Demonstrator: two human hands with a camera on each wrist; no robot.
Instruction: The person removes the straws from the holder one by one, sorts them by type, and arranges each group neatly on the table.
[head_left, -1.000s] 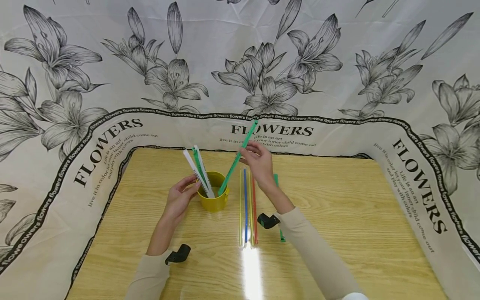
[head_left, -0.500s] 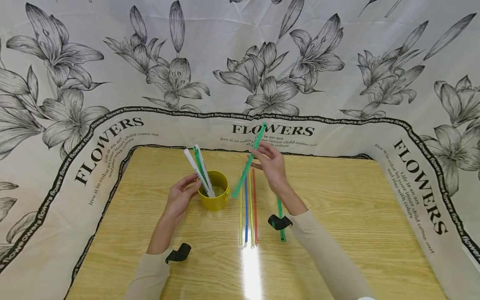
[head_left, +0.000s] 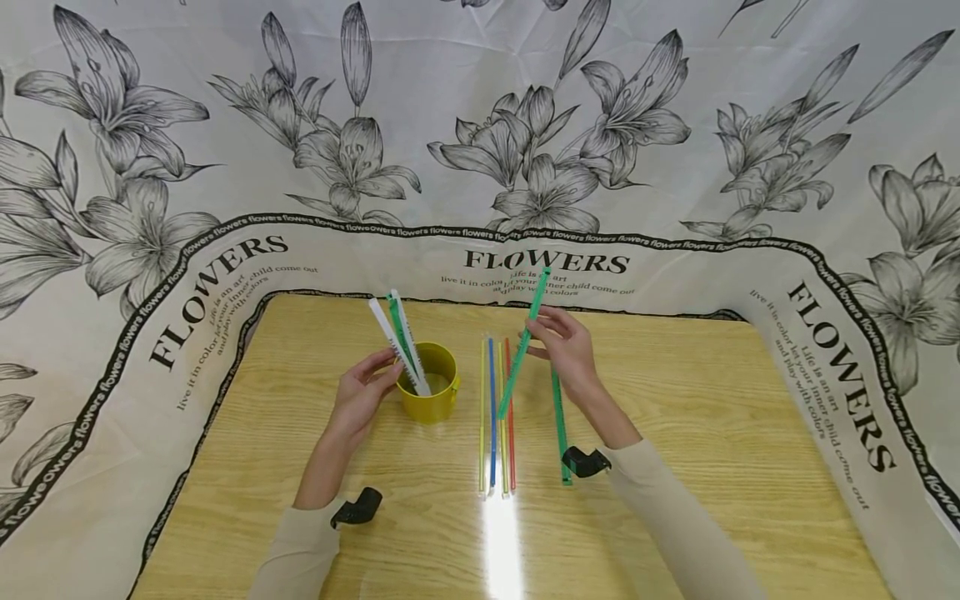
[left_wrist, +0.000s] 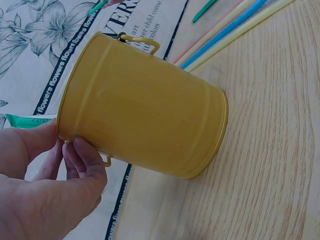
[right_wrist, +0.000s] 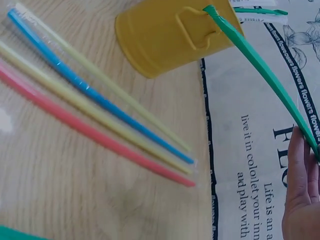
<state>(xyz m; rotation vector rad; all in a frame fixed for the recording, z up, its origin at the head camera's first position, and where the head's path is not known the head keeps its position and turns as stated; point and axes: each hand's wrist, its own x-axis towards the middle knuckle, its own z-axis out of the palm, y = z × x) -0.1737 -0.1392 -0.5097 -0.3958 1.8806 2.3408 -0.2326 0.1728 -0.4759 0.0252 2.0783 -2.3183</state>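
My left hand (head_left: 362,392) grips the rim of a yellow bucket (head_left: 431,408), thumb and fingers at its left side; the left wrist view shows the bucket's side (left_wrist: 145,105) and small side handles. White wrapped straws (head_left: 386,327) and a green wrapped straw (head_left: 399,325) lean inside, against the rim near that hand. My right hand (head_left: 567,350) pinches another green wrapped straw (head_left: 517,367) by its upper part, tilted above the table, right of the bucket. In the right wrist view this straw (right_wrist: 260,65) crosses in front of the bucket; the hand is partly cut off.
Between bucket and right hand, yellow straws (head_left: 482,417), a blue straw (head_left: 492,425) and a red straw (head_left: 512,442) lie side by side on the wooden table (head_left: 712,433). Another green wrapped straw (head_left: 559,417) lies further right. Flower-printed cloth (head_left: 660,275) surrounds the table's back and sides.
My right hand has moved right and nearer, drawing the green straw away from the bucket to over the row of straws. My left hand keeps its place on the bucket.
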